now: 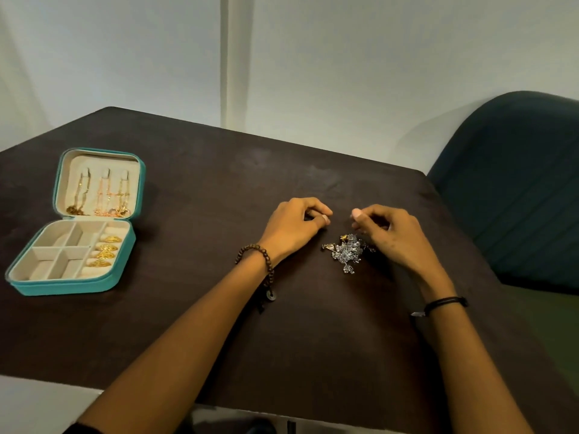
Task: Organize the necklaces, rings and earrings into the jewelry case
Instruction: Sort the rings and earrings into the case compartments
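In the case (62, 286): 4 rings (108, 247), 3 necklaces (105, 192).

Dark brown bench (188, 324) w/ matte top, pale wall (376, 57) behind bench, vertical cream strip (232, 57) above bench's far edge, teal padded chair (517, 189) right of bench

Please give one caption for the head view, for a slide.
Left hand and right hand, fingers curled, beside a silver jewelry heap; the open teal case holds necklaces and gold rings.
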